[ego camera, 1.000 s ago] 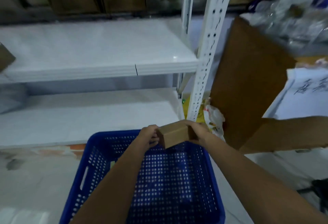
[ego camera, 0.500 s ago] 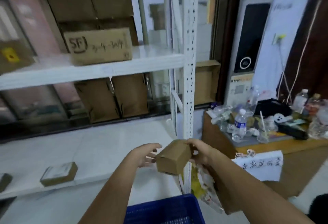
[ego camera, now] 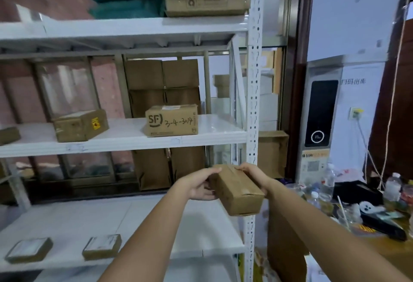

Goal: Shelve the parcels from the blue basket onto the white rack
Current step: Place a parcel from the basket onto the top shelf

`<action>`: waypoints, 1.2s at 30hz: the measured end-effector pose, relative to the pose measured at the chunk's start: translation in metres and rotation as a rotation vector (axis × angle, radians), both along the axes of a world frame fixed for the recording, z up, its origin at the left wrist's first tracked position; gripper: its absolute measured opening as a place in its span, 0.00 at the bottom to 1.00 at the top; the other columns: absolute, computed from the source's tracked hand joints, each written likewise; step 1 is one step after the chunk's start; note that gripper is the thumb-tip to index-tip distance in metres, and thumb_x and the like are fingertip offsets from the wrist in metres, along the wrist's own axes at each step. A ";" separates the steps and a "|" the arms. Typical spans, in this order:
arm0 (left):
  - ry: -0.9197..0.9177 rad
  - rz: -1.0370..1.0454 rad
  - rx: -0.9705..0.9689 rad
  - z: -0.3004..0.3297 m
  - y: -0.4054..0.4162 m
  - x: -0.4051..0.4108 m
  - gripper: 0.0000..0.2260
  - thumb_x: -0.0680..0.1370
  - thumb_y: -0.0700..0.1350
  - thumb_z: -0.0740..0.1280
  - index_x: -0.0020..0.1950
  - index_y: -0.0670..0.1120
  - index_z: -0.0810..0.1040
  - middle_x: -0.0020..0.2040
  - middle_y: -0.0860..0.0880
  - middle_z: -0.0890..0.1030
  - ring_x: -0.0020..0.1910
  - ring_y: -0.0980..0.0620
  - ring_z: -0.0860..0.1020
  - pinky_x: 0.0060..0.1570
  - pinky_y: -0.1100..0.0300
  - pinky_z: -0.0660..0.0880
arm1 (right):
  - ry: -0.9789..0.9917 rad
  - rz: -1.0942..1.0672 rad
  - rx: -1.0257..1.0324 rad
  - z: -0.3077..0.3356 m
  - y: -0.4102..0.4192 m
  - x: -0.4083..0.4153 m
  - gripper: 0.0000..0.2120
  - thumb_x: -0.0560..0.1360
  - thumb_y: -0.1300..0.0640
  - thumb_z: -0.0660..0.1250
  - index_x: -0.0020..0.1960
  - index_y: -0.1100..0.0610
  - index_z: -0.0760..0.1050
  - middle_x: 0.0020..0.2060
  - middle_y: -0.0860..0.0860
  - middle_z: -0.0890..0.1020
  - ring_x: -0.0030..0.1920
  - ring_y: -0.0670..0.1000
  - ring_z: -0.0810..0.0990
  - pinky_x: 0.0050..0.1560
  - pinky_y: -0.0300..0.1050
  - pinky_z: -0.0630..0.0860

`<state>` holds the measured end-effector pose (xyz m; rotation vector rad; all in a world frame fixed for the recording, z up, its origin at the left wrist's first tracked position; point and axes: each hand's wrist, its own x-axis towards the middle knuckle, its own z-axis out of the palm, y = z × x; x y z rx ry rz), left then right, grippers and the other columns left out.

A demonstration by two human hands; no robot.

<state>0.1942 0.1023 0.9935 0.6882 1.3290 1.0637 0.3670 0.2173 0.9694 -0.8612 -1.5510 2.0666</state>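
Both hands, left (ego camera: 201, 184) and right (ego camera: 254, 175), grip a small box (ego camera: 238, 191), fingers curled around it, by the rack (ego camera: 253, 103).

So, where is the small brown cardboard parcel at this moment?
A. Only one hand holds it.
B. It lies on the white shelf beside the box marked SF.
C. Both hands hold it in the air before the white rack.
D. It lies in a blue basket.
C: the small brown cardboard parcel is off every shelf, with the left hand on one side, the right hand on the other, before the white metal rack.
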 end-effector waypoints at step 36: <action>1.539 0.227 0.570 0.072 -0.109 -0.083 0.37 0.60 0.48 0.78 0.65 0.52 0.65 0.57 0.48 0.75 0.56 0.49 0.74 0.49 0.58 0.75 | -0.023 0.054 -0.199 0.099 -0.137 -0.129 0.35 0.64 0.30 0.71 0.54 0.60 0.79 0.47 0.62 0.85 0.51 0.61 0.84 0.54 0.56 0.81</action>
